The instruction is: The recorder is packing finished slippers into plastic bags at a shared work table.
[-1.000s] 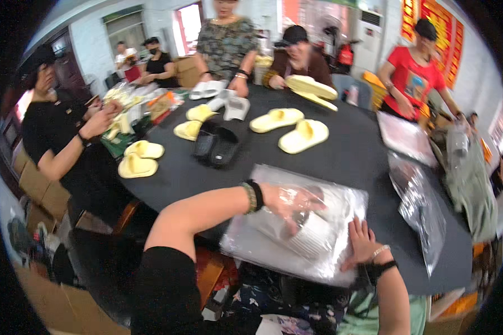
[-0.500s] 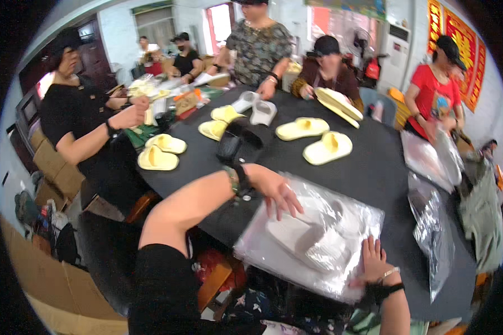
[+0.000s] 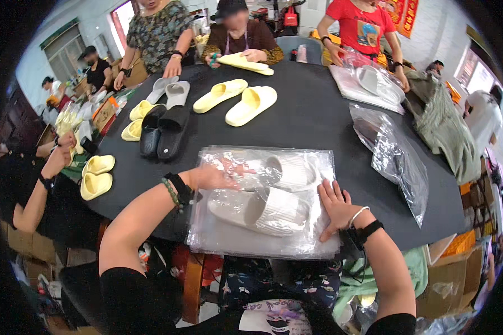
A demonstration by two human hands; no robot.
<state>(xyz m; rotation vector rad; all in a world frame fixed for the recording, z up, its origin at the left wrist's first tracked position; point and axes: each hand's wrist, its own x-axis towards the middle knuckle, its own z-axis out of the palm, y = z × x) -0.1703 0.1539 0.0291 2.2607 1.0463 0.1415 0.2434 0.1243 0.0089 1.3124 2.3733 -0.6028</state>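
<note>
A pair of light grey slide slippers (image 3: 282, 211) lies in a clear plastic bag (image 3: 265, 248), on a stack of clear bags at the near edge of the table. My left hand (image 3: 212, 175) rests over the left end of the bag near the far slipper; its outstretched fingers are slightly blurred. Against the bag's right edge lies my right hand (image 3: 336, 207), flat with fingers spread. Neither hand grips anything. The ribbed straps face right, and glare on the plastic hides parts of the slippers.
Black slippers (image 3: 170, 131), yellow slippers (image 3: 251, 105) and a grey pair (image 3: 177, 93) stand on the dark table (image 3: 296, 125). Crumpled clear plastic (image 3: 394, 153) lies at right. Co-workers surround the table; one in red (image 3: 363, 25) handles bagged slippers (image 3: 374, 84). Cardboard boxes (image 3: 450, 279) stand lower right.
The view has turned to the right. My left hand has slid toward the bag's left end. The bag now lies squarer before me, and my right hand stays at its right edge.
</note>
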